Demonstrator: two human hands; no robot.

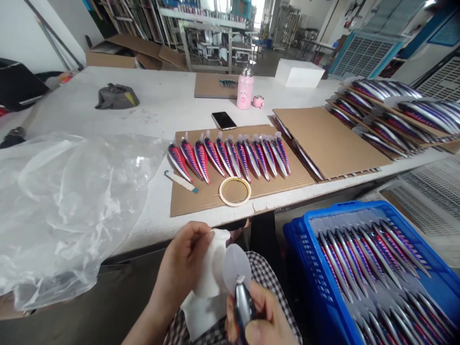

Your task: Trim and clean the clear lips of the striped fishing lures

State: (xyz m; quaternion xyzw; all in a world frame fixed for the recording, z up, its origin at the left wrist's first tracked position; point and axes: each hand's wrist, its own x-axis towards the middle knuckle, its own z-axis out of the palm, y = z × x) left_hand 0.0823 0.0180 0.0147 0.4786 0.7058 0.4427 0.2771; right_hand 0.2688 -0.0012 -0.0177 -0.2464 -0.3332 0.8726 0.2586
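Note:
Pinched in my left hand [189,258] is a white cloth [212,275], which hangs down over the checked fabric on my lap. My right hand [266,316] is closed around a fishing lure [244,304] with a dark, silvery body. The lure's clear, rounded lip [236,266] points up and away from me, beside the cloth; whether the two touch I cannot tell. Beyond my hands, a row of red, purple and silver lures [230,155] lies on a cardboard sheet [194,203] on the table.
On the cardboard are a tape roll [235,204] and a thin strip tool [181,182]. A plastic bag [72,206] covers the table's left. To the right stand a blue crate [305,254] of lures and stacked cardboard [330,139]. Farther back are a phone [224,120] and pink bottle [245,91].

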